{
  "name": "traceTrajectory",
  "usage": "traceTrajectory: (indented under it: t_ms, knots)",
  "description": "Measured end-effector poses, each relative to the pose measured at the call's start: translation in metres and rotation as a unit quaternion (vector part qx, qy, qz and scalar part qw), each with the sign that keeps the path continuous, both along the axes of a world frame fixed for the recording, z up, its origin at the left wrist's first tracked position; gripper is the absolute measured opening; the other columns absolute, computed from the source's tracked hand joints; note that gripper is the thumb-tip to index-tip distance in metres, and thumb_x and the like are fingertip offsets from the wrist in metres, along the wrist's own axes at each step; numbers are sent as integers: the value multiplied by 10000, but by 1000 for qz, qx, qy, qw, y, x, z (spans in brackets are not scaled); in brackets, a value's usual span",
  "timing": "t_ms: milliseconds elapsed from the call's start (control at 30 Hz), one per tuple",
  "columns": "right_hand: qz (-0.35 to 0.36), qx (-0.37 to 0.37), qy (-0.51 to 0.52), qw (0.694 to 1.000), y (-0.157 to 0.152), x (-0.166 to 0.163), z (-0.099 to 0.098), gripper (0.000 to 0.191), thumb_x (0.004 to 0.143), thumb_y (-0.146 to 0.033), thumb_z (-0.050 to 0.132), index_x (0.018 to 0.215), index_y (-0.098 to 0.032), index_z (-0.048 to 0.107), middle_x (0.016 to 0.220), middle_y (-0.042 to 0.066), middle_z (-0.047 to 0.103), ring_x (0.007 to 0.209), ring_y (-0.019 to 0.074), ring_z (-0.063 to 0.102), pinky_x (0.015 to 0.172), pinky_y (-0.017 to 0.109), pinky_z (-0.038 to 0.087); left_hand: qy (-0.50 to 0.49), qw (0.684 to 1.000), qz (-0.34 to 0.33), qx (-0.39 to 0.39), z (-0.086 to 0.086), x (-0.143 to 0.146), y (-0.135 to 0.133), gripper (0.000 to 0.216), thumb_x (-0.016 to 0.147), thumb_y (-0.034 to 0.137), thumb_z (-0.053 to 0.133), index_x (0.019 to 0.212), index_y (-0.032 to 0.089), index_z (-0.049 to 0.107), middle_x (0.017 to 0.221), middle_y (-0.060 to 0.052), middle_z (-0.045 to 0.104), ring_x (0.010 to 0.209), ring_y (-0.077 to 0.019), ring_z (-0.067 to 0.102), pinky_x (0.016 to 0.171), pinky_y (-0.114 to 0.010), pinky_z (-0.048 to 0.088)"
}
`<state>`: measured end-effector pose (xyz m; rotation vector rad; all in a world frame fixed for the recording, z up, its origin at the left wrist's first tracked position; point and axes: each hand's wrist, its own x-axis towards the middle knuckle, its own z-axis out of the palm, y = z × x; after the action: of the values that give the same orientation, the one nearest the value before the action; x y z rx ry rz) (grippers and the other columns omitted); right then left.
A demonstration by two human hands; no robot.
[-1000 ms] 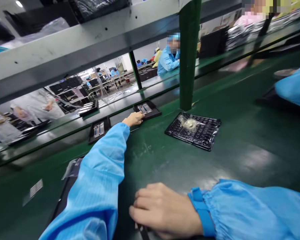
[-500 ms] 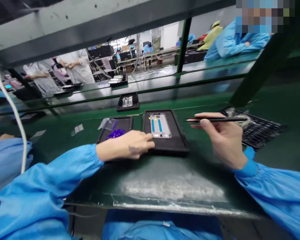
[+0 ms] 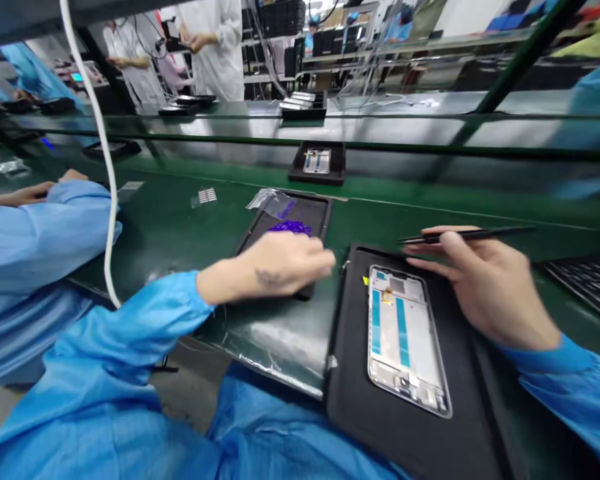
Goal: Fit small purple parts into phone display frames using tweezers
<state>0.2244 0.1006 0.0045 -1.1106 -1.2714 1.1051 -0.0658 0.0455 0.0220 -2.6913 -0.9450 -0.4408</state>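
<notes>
At the left, a co-worker's sleeve (image 3: 45,217) rests on the green counter (image 3: 165,220), and a white cable (image 3: 105,157) hangs in front of it. More to the right there is a small label sheet (image 3: 207,195), and then a dark tray (image 3: 319,215) with a purple heap (image 3: 291,227) and a clear bag (image 3: 267,200) in it. Over this tray is the person's left hand (image 3: 275,262), with its fingers bent together; it is blurred, so I cannot tell whether they pinch something.

Next comes the near black tray (image 3: 350,413), whose front end seems to reach past the counter's border. The silver phone frame (image 3: 423,347) lies flat in it, with two blue strips (image 3: 403,333) facing up. I judge this frame to be light, thin and rather stiff, but easy to bend if one twists it. Its smooth rim may slip, so it is better to take it by the two long sides and to leave the strips and the small ribbon (image 3: 387,295) untouched.

On the right, the right hand (image 3: 480,283) grasps a slim black tool (image 3: 485,233), probably tweezers, between thumb and fingers. Its tip stands above the tray's far end.
</notes>
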Motion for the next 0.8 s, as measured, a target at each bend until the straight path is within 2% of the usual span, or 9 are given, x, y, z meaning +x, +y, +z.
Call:
traceTrajectory:
  t_ms: [33,100,200,333,500,700,800]
  knots:
    - [-8,-4,5,1000,-1,1,-1,344,727,-483,823,901,-199,738,875,85,724,902,247,725,839,412,603,-15,999,46,-15,0,-10,15,289,1069,293,355,975,161,595,869,-46,605,783,-163,576,674,-277,414]
    - [-26,-11,4,1000,-4,5,-1,365,684,-508,847,874,-213,746,879,91,715,909,257,721,900,452,584,-40,993,95,-55,0,-24,39,257,1066,270,378,990,148,591,923,-44,594,867,-166,583,762,-277,445]
    - [-43,-25,-15,999,-6,8,0,365,639,-529,872,826,-237,760,896,105,710,897,274,717,976,510,545,-45,988,100,-110,-1,-29,57,170,1035,210,447,1011,159,608,1011,-40,574,963,-179,566,864,-318,468]
    - [-47,-32,-29,998,-4,11,-5,300,679,-524,849,834,-276,781,912,117,715,885,297,717,1002,555,526,3,984,66,-164,0,-18,61,159,987,117,468,980,162,621,1109,-56,566,1034,-209,533,939,-392,470]
    - [-34,-3,-35,999,-4,17,-13,238,754,-483,809,893,-290,794,937,118,727,860,282,717,959,548,554,34,980,36,-195,2,-10,65,160,995,121,448,954,148,600,1108,-56,550,1040,-211,516,998,-431,438]
    - [-39,-32,-18,999,-7,14,-9,384,636,-542,878,869,-252,780,866,77,734,813,240,724,909,451,601,38,979,26,-201,-1,-7,67,210,1015,110,363,932,150,551,1077,-79,553,968,-212,495,891,-364,426]
    - [-23,-28,-11,999,-8,11,-6,404,635,-535,881,880,-234,770,859,60,746,797,213,734,858,369,616,41,983,31,-176,-6,-8,66,200,1028,138,355,933,153,531,1082,-99,562,942,-218,482,852,-361,409]
